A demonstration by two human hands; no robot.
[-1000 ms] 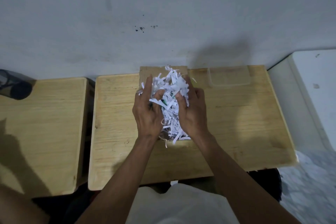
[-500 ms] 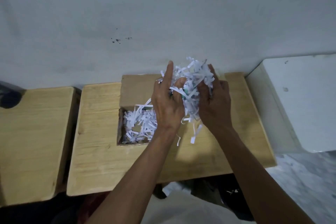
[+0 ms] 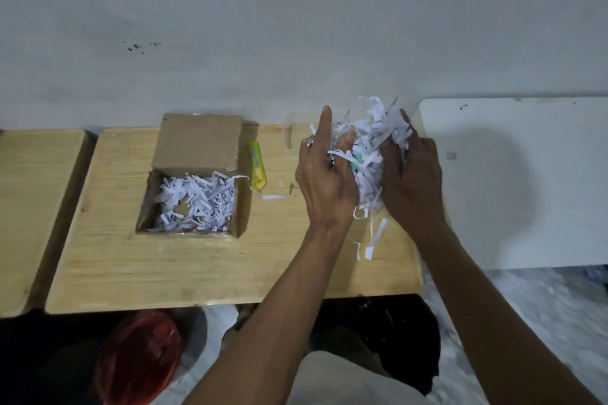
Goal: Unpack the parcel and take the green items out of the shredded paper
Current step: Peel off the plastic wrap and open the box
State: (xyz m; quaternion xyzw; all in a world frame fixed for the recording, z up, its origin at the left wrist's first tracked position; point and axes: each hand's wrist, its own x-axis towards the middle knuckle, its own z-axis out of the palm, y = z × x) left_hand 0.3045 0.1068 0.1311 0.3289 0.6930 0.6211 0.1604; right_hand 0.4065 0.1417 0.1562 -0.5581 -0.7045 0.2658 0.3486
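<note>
Over the bench's far right corner, the left hand (image 3: 324,182) and right hand (image 3: 411,181) cup a clump of shredded paper (image 3: 370,154) with a green item (image 3: 357,158) showing inside. The parcel (image 3: 192,197) sits opened toward the bench's left, shreds left inside. Sorting, I judge, has barely begun.

A green item (image 3: 357,158) shows only partly (shredded paper (image 3: 371,148) covers the rest).

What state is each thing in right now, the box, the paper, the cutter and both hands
Cardboard box: open, flap up, some shreds left inside.
Shredded paper clump: lifted, held between both hands.
Green item: partly visible within the clump.
Utility knife: lying on the table.
Left hand: cupping the clump.
Right hand: cupping the clump.
</note>
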